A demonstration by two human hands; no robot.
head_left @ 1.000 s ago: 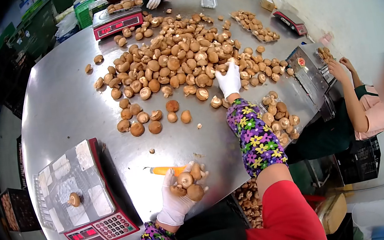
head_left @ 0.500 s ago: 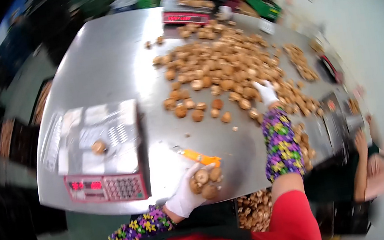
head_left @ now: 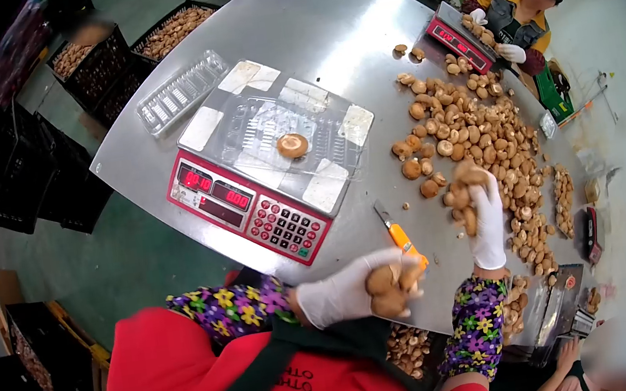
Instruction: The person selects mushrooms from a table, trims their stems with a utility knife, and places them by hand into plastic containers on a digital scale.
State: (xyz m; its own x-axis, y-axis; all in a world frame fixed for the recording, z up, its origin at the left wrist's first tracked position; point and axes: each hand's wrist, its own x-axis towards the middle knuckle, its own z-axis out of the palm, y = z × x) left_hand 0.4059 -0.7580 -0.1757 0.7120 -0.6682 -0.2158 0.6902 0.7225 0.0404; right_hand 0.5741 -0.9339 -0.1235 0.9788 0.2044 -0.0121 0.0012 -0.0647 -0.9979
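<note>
My left hand, in a white glove, holds several brown mushrooms over the table's near edge, close to an orange-handled knife. My right hand, also gloved, is closed on some mushrooms at the near side of a large mushroom pile. A red scale stands left of the knife, bearing a clear plastic tray with one mushroom in it.
Clear trays lie behind the scale. Across the metal table, a person works at another red scale. Another person is at the lower right. Black crates stand on the floor at left.
The view has swung left, bringing the near scale to the middle. My right hand has come back from the pile with mushrooms in it. My left hand still holds its mushrooms.
</note>
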